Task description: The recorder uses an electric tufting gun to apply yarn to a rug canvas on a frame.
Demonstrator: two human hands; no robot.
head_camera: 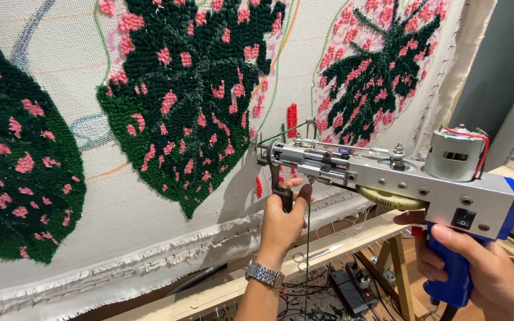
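Tufting gun (388, 172) held level, needle tip at the cloth (150, 202), just right of the middle green leaf (191, 101). Right hand (483, 267) wrapped tight round the blue grip; left hand (284, 217) closed round the black front handle. Looks rigid, metal, likely motor-heavy at the rear, so two-handed by the handles. Cloth is soft.

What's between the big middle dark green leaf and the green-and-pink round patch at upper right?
In the head view, bare cream backing cloth with thin drawn outlines, plus one small red tufted strip, separates leaf from patch.
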